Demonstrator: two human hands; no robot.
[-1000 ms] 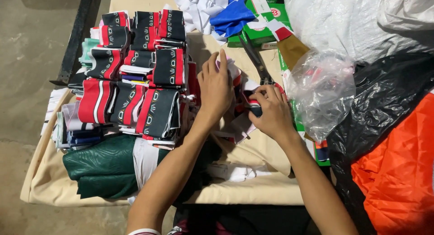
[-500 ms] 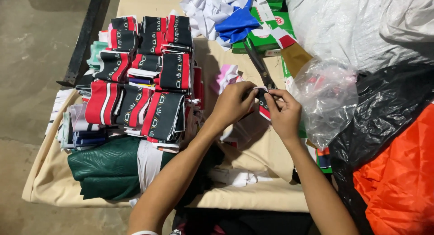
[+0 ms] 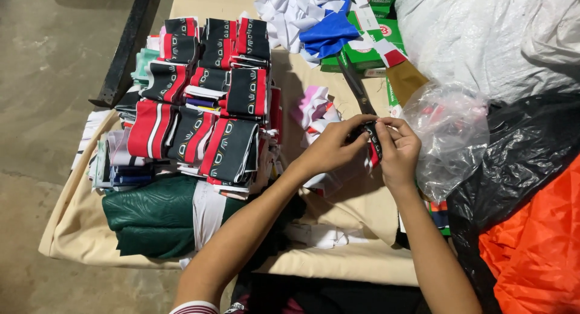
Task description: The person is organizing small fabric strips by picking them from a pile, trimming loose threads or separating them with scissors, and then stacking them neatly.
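Left hand (image 3: 331, 150): fingers clamped on a small black-and-red fabric strip (image 3: 370, 139), thumb on top.
Right hand (image 3: 399, 148): fingers pinched on the same strip from the other side.
Strip position: held above the desk (image 3: 356, 262), beside the clear plastic bag (image 3: 450, 133).
Change: both hands have risen off the desk and closed together; the strip is now folded between them.
Scissors (image 3: 357, 87): lying just behind the hands.
Folded strip stacks (image 3: 205, 108): well to the left.
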